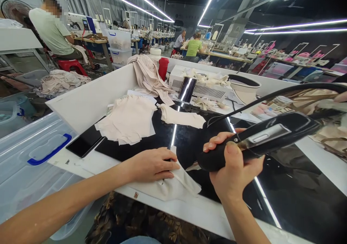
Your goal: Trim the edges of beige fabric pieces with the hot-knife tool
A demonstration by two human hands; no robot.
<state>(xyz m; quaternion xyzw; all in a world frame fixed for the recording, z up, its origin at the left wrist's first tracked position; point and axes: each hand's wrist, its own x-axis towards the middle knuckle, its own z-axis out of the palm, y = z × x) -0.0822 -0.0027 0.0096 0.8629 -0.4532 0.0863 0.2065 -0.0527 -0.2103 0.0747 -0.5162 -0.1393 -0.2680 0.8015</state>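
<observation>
My left hand (155, 165) lies palm down on a cream cloth piece (173, 186) at the table's front edge, its fingers stretched forward and pressing the fabric. In my right hand (235, 166) is a black handheld tool (268, 133) with a silver panel, tilted up to the right and held above the glossy black sheet (187, 139). My fingers wrap round its thick rounded end; its far end is blurred, so its exact kind is unclear. A stack of cream cloth pieces (130, 119) sits beyond my left hand, and a smaller cream bundle (182, 116) lies beside it.
A black cable (271, 94) arches across the right side. A dark phone (85, 141) rests at the left edge, near a clear lidded bin (32, 164). Farther back stand a red cylinder (163, 69) and a white vented box (199, 86). A person (51, 34) sits at left.
</observation>
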